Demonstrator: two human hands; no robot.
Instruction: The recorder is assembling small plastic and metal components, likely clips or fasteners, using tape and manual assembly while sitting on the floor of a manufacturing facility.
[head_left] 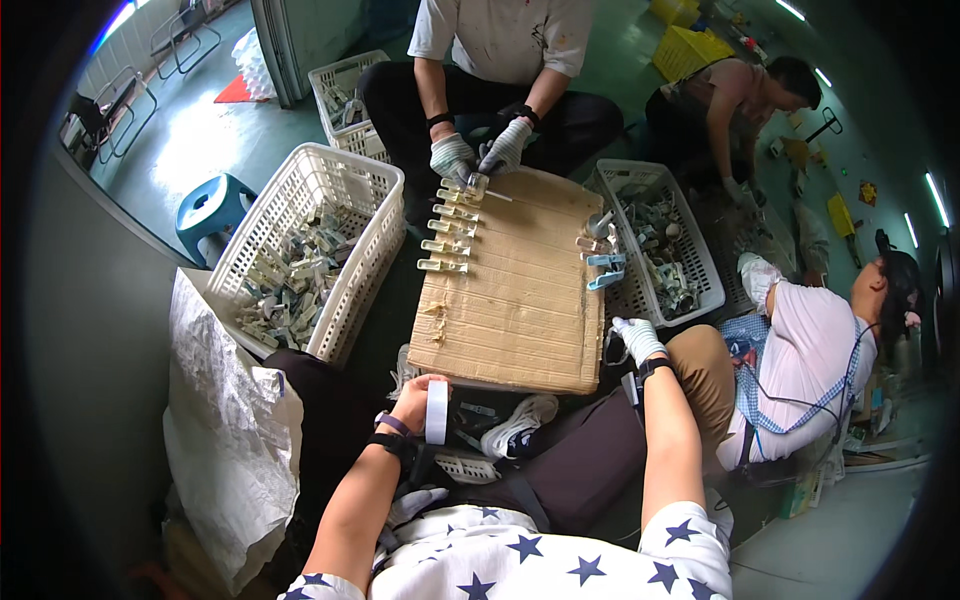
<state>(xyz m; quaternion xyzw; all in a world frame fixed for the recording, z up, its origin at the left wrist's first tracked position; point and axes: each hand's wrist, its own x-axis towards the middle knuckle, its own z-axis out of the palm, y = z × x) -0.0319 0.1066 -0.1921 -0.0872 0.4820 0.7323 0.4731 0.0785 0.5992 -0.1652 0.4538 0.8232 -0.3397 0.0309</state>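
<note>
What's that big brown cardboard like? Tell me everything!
The cardboard is a tan, roughly rectangular sheet with ridged lines across it and a ragged patch near its left edge. It lies broad face up; what supports it is hidden. Pale yellowish clips line its left edge; blue clips sit along its right. Another person's gloved hands are at its far left corner.

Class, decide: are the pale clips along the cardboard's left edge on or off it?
On: the clips sit in a row, their ends overlapping the cardboard.
</note>
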